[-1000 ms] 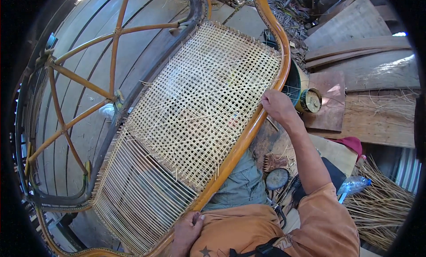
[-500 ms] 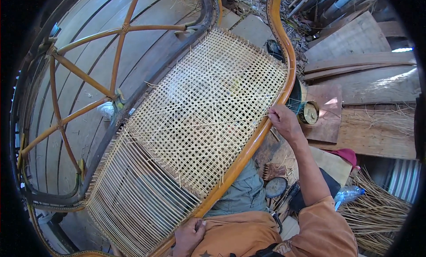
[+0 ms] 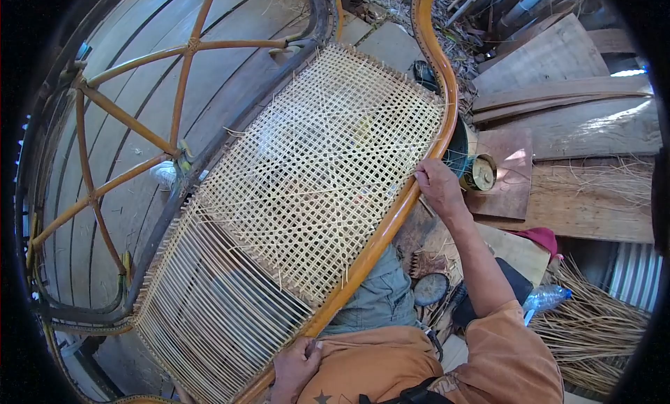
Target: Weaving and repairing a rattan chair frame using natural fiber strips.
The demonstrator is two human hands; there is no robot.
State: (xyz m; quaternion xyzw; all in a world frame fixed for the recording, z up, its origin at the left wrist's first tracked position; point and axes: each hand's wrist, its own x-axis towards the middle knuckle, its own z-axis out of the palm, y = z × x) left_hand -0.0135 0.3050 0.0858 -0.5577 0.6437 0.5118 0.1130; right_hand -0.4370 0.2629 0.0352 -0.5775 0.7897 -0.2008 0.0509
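Note:
A woven cane panel (image 3: 324, 166) stretches across a curved wooden frame (image 3: 377, 254), tilted over my lap. Its upper part is a dense lattice. Only parallel strands (image 3: 216, 310) run through the lower-left part. My right hand (image 3: 440, 186) is closed at the frame's right rail, thumb and fingers pressed together by the lattice's edge; what they pinch is too small to make out. Down by the near end of the same rail, my left hand (image 3: 296, 365) is closed with curled fingers, and anything inside them is hidden.
Left of the panel stands a dark frame with crossed brown poles (image 3: 132, 121). On the right are a tin can (image 3: 481, 172), wooden boards (image 3: 586, 125), a plastic bottle (image 3: 548, 298) and a heap of thin cane strips (image 3: 593, 327). A dark round lid-like object (image 3: 431, 289) lies beside my leg.
The view has shifted slightly, so most things sit a little further left. My right hand stays closed at the rail, and my left hand keeps its place.

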